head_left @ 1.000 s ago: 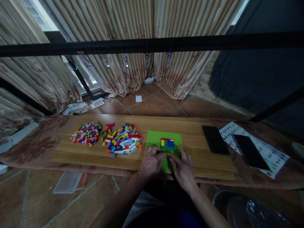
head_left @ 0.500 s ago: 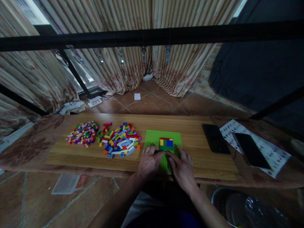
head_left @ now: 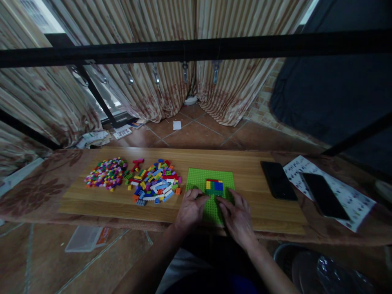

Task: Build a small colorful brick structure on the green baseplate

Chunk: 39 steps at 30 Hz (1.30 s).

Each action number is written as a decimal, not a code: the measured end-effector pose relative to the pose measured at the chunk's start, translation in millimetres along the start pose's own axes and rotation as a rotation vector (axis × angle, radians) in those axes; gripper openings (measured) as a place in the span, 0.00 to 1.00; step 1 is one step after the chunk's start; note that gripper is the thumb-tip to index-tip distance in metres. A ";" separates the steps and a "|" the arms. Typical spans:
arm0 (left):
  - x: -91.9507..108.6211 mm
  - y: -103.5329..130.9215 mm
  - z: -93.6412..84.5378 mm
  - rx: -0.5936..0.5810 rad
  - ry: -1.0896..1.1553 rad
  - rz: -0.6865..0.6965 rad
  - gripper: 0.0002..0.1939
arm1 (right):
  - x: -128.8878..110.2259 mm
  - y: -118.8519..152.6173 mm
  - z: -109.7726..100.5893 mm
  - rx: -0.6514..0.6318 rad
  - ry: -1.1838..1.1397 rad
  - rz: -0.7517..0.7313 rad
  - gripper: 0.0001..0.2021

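Left hand (head_left: 190, 208) and right hand (head_left: 239, 215) at a block of coloured bricks (head_left: 218, 186).
From where I stand, the hands are slightly apart, fingertips by the block's near edge; whether either one pinches a brick, I can't tell. The block sits on a green base plate (head_left: 226, 177), on a wooden board (head_left: 251, 173), with a brick pile (head_left: 161, 183) to the left and a phone (head_left: 278, 180) to the right.

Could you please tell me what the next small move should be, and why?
Probably a gentle press on the near edge of the bricks: fingertips of the left hand and right hand are close to that edge, the bricks sit on the baseplate, and whether they are fully seated cannot be made out.
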<state>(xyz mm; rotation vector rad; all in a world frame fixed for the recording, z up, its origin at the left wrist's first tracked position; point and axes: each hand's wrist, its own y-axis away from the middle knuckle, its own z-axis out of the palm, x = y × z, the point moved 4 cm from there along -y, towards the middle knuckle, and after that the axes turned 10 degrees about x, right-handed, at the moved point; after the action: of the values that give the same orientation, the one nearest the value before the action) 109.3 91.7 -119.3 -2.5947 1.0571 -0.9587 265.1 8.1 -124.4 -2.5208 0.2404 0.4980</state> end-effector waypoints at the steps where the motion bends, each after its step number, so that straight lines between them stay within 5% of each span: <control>1: -1.1 0.2 -0.5 0.006 0.015 0.000 0.16 | 1.2 0.0 -0.6 0.004 -0.003 0.001 0.14; 20: 3.1 7.9 6.1 0.084 0.083 -0.100 0.15 | 30.1 7.9 5.5 -0.061 0.002 -0.120 0.29; 26: 8.5 22.6 -28.9 0.253 0.182 -0.139 0.14 | 28.0 2.6 -2.8 0.003 -0.048 -0.128 0.25; 29: -10.8 44.7 -65.1 0.387 0.093 -0.216 0.13 | 8.9 -0.3 -8.4 0.065 -0.096 -0.132 0.22; 33: -60.5 76.2 -112.1 0.519 -0.123 -0.404 0.10 | -42.5 -6.9 4.6 0.016 -0.225 -0.176 0.15; 39: -97.5 80.3 -133.7 0.311 -0.332 -0.372 0.10 | -124.2 -19.2 42.4 -0.098 -0.350 -0.279 0.13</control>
<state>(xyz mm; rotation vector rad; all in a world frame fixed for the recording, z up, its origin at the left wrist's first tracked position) -72.2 108.8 -95.2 -2.5992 0.3215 -0.6554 143.9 55.7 -98.6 -2.4523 -0.2684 0.8357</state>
